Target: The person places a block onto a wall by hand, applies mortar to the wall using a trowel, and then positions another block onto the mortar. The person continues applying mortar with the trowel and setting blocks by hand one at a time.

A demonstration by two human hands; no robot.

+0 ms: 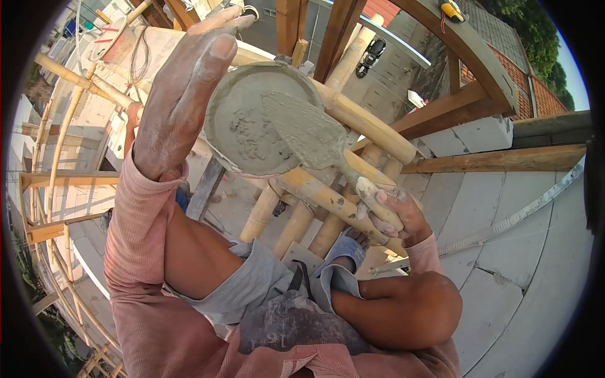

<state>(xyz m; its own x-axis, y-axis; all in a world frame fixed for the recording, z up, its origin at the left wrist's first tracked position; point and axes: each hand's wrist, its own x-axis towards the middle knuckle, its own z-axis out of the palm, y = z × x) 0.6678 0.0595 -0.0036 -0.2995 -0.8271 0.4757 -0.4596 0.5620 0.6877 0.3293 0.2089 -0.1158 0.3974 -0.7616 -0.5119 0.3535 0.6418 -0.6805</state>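
Wrapped round the pale handle of a trowel [302, 126], my right hand [397, 211] is at the right of centre. Wet grey mortar covers the trowel's blade, which lies over the right part of a round bucket [217, 135] of mortar. My left hand [198, 75] is raised at the upper left, beside the bucket's left rim, dusty with its fingers stretched out and nothing seen in it. The bucket stands by thick bamboo poles [328, 195].
Wooden beams [441, 47] cross the upper right, with a yellow tape measure [452, 11] on one. A block wall [485, 239] runs along the right. Bamboo scaffolding [53, 183] stands at the left, near another person's hand [133, 113]. My bent legs are below.
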